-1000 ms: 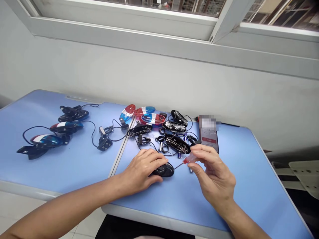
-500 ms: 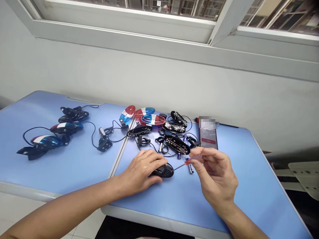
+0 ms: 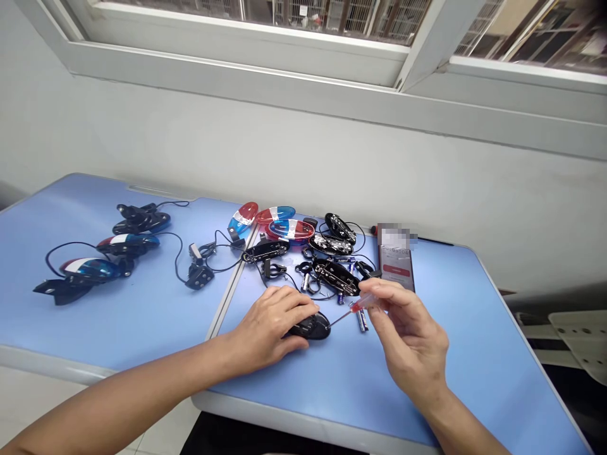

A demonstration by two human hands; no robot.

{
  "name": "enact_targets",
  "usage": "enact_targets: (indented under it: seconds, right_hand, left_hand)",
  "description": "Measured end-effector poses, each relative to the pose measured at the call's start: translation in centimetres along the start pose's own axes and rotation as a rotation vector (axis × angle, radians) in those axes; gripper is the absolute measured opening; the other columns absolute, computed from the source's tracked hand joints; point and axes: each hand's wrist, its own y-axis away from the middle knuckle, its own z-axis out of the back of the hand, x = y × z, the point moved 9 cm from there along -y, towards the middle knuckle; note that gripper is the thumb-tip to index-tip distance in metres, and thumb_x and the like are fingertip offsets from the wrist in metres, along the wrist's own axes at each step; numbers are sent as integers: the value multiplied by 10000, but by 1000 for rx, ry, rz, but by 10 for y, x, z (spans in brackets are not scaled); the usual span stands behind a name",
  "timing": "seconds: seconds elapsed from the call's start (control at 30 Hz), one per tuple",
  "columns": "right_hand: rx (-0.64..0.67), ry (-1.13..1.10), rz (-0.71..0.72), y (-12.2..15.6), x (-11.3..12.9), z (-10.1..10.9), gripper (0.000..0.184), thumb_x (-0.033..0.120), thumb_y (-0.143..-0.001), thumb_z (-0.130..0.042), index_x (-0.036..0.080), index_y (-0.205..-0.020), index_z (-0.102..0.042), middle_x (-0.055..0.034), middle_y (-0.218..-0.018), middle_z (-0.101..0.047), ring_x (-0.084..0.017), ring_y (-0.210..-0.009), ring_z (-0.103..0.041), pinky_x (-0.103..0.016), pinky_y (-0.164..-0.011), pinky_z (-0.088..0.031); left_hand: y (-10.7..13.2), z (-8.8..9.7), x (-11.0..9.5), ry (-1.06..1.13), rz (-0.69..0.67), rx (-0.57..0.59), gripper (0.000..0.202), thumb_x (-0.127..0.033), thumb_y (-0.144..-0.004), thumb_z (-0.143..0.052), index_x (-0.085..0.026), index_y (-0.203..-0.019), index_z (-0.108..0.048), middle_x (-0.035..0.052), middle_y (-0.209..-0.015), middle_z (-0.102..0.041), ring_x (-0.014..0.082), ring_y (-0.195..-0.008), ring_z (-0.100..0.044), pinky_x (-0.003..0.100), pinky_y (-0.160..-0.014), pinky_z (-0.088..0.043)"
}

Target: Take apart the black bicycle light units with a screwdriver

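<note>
My left hand (image 3: 279,319) grips a black oval plastic housing (image 3: 318,326) against the blue table, its fingers covering the left part. Between the thumb and fingers of my right hand (image 3: 410,332) is a small screwdriver (image 3: 353,309) with a clear and red handle. Its metal shaft slants down to the left, and the tip meets the right end of the housing. Just beyond the shaft lie batteries (image 3: 361,320). Behind my hands sits an opened black oval shell (image 3: 336,276) with bare inner parts, beside black ring clamps (image 3: 313,285).
Red, white and blue lens covers (image 3: 291,229) lie near the wall. A phone (image 3: 397,259) rests at the back right, over a dark rod (image 3: 436,240). Several whole bicycle lights with cables (image 3: 92,269) occupy the left table. A seam (image 3: 232,284) divides the two tabletops.
My right hand has shifted slightly and its fingers have turned on the screwdriver handle. The screwdriver tip stays at the housing's right end. My left hand holds its place.
</note>
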Motion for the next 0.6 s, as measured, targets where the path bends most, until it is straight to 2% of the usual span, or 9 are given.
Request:
enact_targets:
  seconds: [0.07,0.17,0.23,0.33,0.4,0.5,0.6]
  right_hand:
    - [21,32,4,1,-2,-2,335,48,-916,-554,261,-1168,-611,-60,-1156,-598,-124,-832,-630,-305,-727,-564]
    - [18,63,52,2,0,-3,378,39,-864,-640,278,-1156,-618,-31,-1094,-558,-107,-768,-600,-286,-673,-549]
    - [-2,52,68,3,1,-3,386,20,-868,-620,281,-1152,-611,-17,-1027,-564,-111,-771,-600,-279,-668,-542]
    - [-7,17,23,3,-1,-3,382,23,-915,-526,273,-1201,-571,-31,-1043,-607,-123,-797,-625,-306,-725,-548]
    - [22,38,10,3,0,-3,336,65,-922,-530,259,-1194,-567,-36,-1031,-619,-138,-813,-619,-335,-768,-540]
    - [90,90,23,4,2,-9,245,156,-900,-603,240,-1130,-583,-35,-967,-599,-163,-821,-579,-346,-753,-530]
    - [162,142,39,13,1,-29,327,175,-938,-516,211,-1264,-514,-111,-1153,-578,-215,-995,-580,-388,-799,-552]
  left_hand:
    - [0,0,0,-1,-3,-7,530,-224,-775,-816,-189,-1228,-544,66,-1185,-659,260,-1063,-572,394,-866,-400]
    - [0,1,-1,-1,-12,-15,527,-222,-778,-814,-191,-1227,-541,61,-1185,-658,255,-1067,-571,396,-881,-395]
    - [0,0,-1,2,-10,-13,530,-228,-783,-810,-197,-1236,-536,60,-1191,-657,253,-1069,-570,396,-885,-393]
    - [1,0,0,5,-1,-8,527,-237,-790,-805,-200,-1240,-534,61,-1193,-657,253,-1069,-568,395,-881,-392]
    - [0,1,0,4,5,-6,526,-241,-785,-808,-198,-1235,-540,63,-1189,-653,255,-1061,-567,393,-873,-394]
    - [0,1,2,3,14,-7,521,-247,-781,-810,-199,-1229,-547,65,-1181,-651,255,-1041,-568,393,-864,-401]
    - [-1,-1,1,5,14,-15,474,-258,-807,-780,-198,-1219,-552,68,-1177,-656,254,-1025,-573,398,-857,-413]
